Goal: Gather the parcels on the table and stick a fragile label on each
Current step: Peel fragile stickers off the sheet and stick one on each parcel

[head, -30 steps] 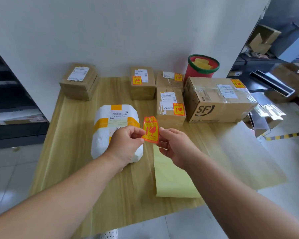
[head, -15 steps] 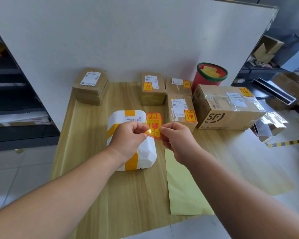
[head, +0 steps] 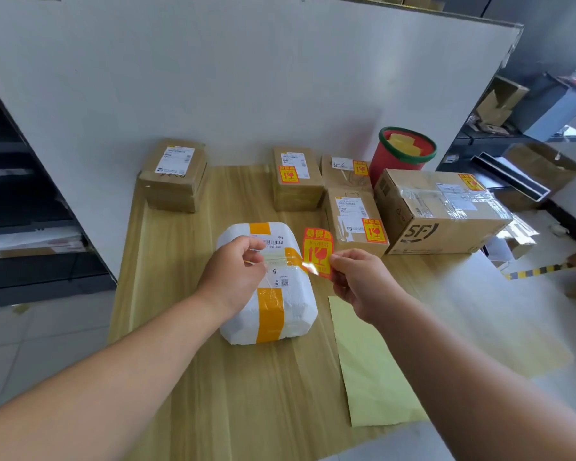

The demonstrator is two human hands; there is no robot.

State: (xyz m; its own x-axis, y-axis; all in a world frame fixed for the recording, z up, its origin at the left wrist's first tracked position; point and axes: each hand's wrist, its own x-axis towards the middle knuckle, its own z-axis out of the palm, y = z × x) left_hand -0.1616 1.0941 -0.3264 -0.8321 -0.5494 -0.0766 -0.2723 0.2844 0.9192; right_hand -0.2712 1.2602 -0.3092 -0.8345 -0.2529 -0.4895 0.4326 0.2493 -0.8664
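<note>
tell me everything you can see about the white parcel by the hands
The white parcel looks like a foam box with rounded corners, bound lengthwise by orange tape. A shipping slip with barcode and QR code lies on top under clear tape, beside a handwritten mark. It lies flat on the wooden table, nearest the person. The left hand, pinching a clear film, is over its top; contact is unclear. It bears no sticker; the right hand pinches the fragile label beside it.
</note>
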